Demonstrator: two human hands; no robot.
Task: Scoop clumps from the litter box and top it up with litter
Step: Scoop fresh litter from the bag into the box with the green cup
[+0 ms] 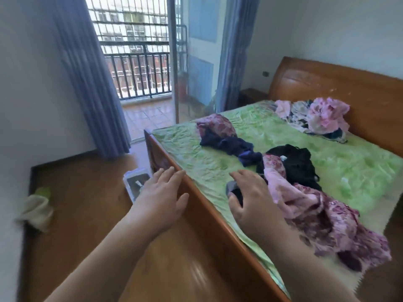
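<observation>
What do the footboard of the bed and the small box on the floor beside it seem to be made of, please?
Footboard: apparently varnished wood, orange-brown with a glossy sheen. Small box: probably translucent plastic, since its pale rim shows dark contents through; motion blur leaves this uncertain.

No text, label or number can be read anywhere; the white tag (283, 158) on the black garment (298, 164) beyond the right hand (250, 199) is blurred.
</observation>
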